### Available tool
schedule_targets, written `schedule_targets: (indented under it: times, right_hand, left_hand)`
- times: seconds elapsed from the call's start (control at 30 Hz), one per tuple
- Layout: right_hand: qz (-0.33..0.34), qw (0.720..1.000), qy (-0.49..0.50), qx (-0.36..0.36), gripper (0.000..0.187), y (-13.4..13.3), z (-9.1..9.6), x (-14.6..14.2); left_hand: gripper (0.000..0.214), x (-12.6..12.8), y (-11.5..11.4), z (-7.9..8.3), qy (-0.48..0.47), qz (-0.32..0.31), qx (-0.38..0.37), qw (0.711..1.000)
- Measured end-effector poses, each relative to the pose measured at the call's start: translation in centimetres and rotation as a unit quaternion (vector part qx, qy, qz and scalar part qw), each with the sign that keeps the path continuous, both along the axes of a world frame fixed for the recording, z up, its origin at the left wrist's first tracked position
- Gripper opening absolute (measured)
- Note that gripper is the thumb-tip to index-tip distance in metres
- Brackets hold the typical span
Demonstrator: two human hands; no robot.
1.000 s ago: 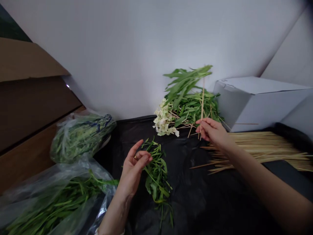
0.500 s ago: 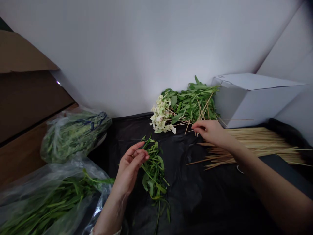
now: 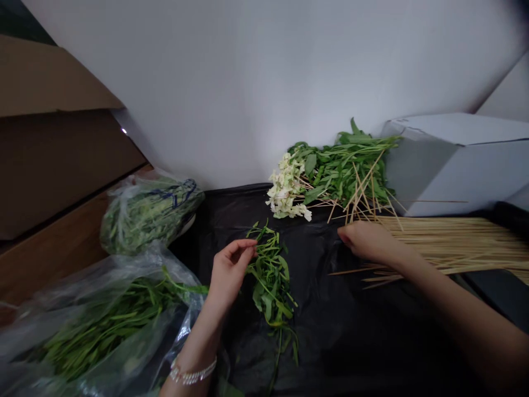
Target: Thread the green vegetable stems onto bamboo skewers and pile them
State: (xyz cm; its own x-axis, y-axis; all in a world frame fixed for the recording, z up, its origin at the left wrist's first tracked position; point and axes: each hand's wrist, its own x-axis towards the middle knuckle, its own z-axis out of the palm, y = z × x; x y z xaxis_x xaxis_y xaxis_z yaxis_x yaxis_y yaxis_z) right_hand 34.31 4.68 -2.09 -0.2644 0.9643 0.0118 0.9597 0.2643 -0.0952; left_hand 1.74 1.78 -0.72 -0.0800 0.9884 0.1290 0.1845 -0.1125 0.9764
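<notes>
My left hand (image 3: 232,270), a beaded bracelet (image 3: 192,375) on its wrist, is closed in a pinch at the left edge of a small pile of leafy green stems (image 3: 270,275). What sits between its fingertips is too small to make out. On the right, my right hand (image 3: 367,240) has its fingers curled closed, just left of a heap of thin bamboo skewers (image 3: 450,237). Its fingertips are hidden, so anything in them does not show. Beyond it lie skewered leafy greens (image 3: 345,171) and skewers threaded with pale cabbage-like leaves (image 3: 287,190).
Black plastic sheeting (image 3: 330,314) covers the work surface. At left lie an open clear bag (image 3: 165,264) of greens and a tied-looking bag of greens (image 3: 144,212). A cardboard box (image 3: 53,82) rises behind them. A white box (image 3: 438,165) stands against the wall at back right.
The view has shifted left. My left fingers have drawn together into a pinch by the green pile. My right hand has come down slightly from the finished-looking skewers, its fingers more curled.
</notes>
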Motion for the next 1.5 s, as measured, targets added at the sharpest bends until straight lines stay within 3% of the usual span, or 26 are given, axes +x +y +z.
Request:
schedule_targets:
  times: [0.13, 0.23, 0.37, 0.47, 0.57, 0.73, 0.83, 0.97, 1.1, 1.3, 1.43, 1.5]
  right_hand:
    - [0.054, 0.998, 0.003, 0.01, 0.015, -0.7, 1.0, -1.8]
    - [0.106, 0.99, 0.083, 0.045, 0.015, -1.9, 2.4, -3.6]
    - [0.148, 0.951, 0.236, 0.132, 0.015, -4.7, 5.0, -5.6]
    - [0.144, 0.908, 0.339, 0.2, 0.013, -7.0, 6.7, -6.4]
    - [0.13, 0.862, 0.412, 0.265, 0.017, -8.8, 7.7, -6.9]
    - [0.116, 0.8, 0.512, 0.292, 0.015, -8.6, 7.5, -7.3]
    - [0.107, 0.811, 0.508, 0.272, 0.017, -7.0, 6.5, -6.9]
    - [0.101, 0.864, 0.407, 0.279, 0.017, -4.7, 4.7, -5.9]
    - [0.134, 0.899, 0.304, 0.285, 0.017, -3.5, 3.7, -5.7]
    - [0.21, 0.864, 0.316, 0.33, 0.019, -5.9, 4.9, -7.2]
    - [0.25, 0.849, 0.3, 0.357, 0.024, -7.0, 5.5, -7.9]
    - [0.258, 0.852, 0.278, 0.362, 0.022, -6.9, 5.3, -7.9]
  left_hand:
    - [0.018, -0.4, 0.2, -0.7, 0.149, -0.02, 0.065, 0.986]
    - [0.031, -0.1, -0.1, -1.0, 0.276, -0.093, 0.136, 0.947]
    - [0.053, 0.4, -0.5, -1.4, 0.41, -0.17, 0.156, 0.882]
    - [0.057, 0.0, -0.5, -1.4, 0.465, -0.172, 0.148, 0.856]
    - [0.051, -0.5, -0.4, -0.8, 0.485, -0.161, 0.137, 0.849]
    - [0.029, 0.8, -1.1, -0.1, 0.449, -0.115, 0.152, 0.873]
    - [0.025, 1.9, -1.5, -0.9, 0.461, -0.135, 0.146, 0.865]
    - [0.023, 1.9, -1.4, -1.9, 0.501, -0.138, 0.105, 0.848]
    - [0.021, 1.4, -1.2, -1.7, 0.512, -0.149, 0.049, 0.845]
    - [0.04, 2.4, -1.8, -1.1, 0.49, -0.127, 0.011, 0.862]
    - [0.014, 2.7, -2.0, -1.4, 0.494, -0.12, 0.001, 0.861]
    - [0.012, 2.5, -1.8, -1.5, 0.479, -0.123, -0.005, 0.869]
